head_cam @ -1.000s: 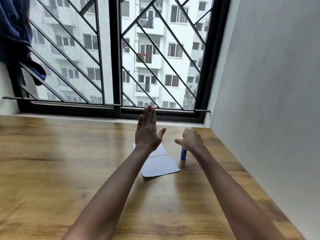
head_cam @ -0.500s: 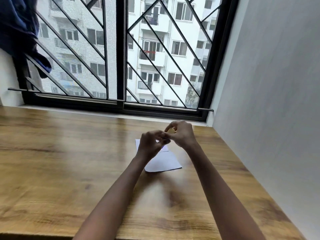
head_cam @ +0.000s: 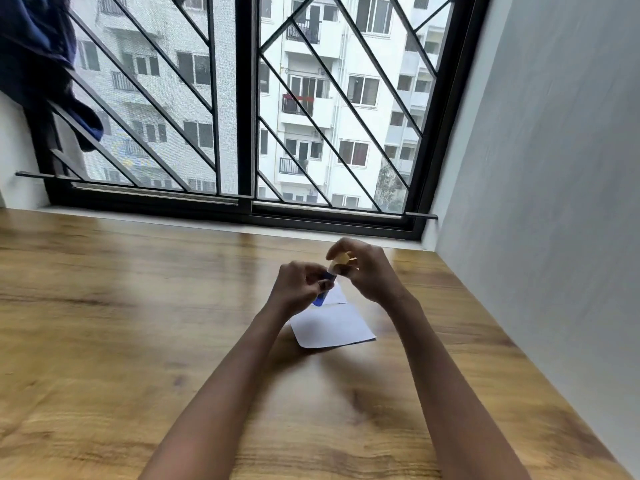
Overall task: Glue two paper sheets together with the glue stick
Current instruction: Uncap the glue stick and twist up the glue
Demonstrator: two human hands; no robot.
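Above the wooden table (head_cam: 138, 341) my left hand (head_cam: 298, 289) grips the blue body of the glue stick (head_cam: 323, 289), which tilts up to the right. My right hand (head_cam: 367, 271) pinches its yellow cap (head_cam: 341, 259) at the upper end; whether the cap is still seated on the body I cannot tell. Two white paper sheets lie flat below the hands: the nearer sheet (head_cam: 332, 327) in plain sight, the farther sheet (head_cam: 336, 296) mostly hidden by my hands.
A grey wall (head_cam: 536, 202) borders the table on the right. A barred window (head_cam: 242, 116) runs along the far edge. Dark blue cloth (head_cam: 38, 64) hangs at the upper left.
One second ago my left hand was raised flat and my right hand was reaching for the standing glue stick. Since then both hands have come together and lifted the stick above the sheets.
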